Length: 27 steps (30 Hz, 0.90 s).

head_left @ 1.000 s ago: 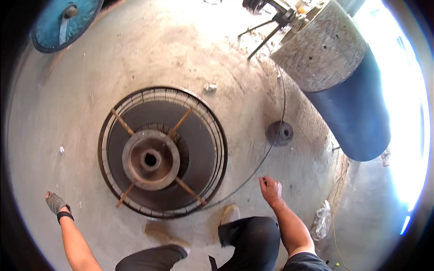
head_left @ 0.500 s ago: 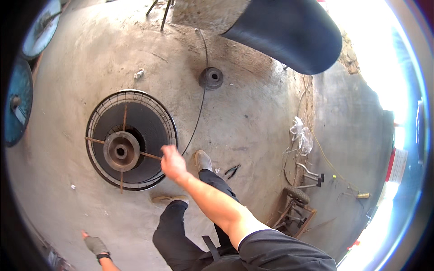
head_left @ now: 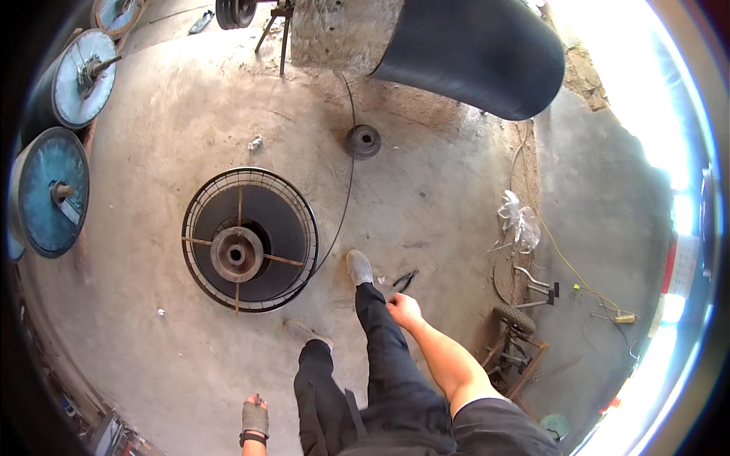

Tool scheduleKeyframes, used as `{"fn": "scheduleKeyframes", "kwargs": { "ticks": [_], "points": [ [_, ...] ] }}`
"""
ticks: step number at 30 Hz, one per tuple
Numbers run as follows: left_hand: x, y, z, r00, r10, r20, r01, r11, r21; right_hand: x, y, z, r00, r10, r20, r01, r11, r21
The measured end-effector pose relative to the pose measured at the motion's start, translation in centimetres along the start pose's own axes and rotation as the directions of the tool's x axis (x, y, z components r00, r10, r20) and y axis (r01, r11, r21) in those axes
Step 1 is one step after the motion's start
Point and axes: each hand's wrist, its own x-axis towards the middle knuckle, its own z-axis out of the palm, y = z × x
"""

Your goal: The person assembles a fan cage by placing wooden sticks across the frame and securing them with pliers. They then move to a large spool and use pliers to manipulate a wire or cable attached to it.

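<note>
A dark pair of metal pliers (head_left: 404, 282) is seen lying on the grey concrete floor (head_left: 433, 197), handles splayed, at twelve o'clock just above the right hand (head_left: 404, 310), whose fingers are curled and empty. The left hand (head_left: 255, 416), wrapped in grey cloth, hangs loosely closed, holding nothing, at six o'clock from the round wire-rimmed metal spool (head_left: 249, 239).

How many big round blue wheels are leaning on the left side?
2 show in full. One blue wheel stands at the left edge, and a paler one is above it. Part of a third disc peeks in at the top, so more may be hidden.
</note>
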Motion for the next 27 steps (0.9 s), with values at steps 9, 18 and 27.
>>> {"fn": "scheduleKeyframes", "kwargs": {
  "ticks": [9,18,27],
  "points": [
    [2.7,-18.0,2.8,0.857,-0.514,-0.048,0.503,0.852,-0.146,16.3,20.0,16.8,0.909,0.390,-0.147,-0.391,0.920,0.025],
    [3.4,-12.5,6.5,0.882,-0.240,0.405,0.051,0.904,0.425,29.9,32.1,25.7,0.783,0.532,-0.322,-0.306,0.781,0.545],
    [1.7,-6.8,8.0,0.925,-0.377,0.037,0.369,0.920,0.134,19.5,22.7,18.2,0.956,0.289,-0.039,-0.250,0.879,0.405]
  ]
}}
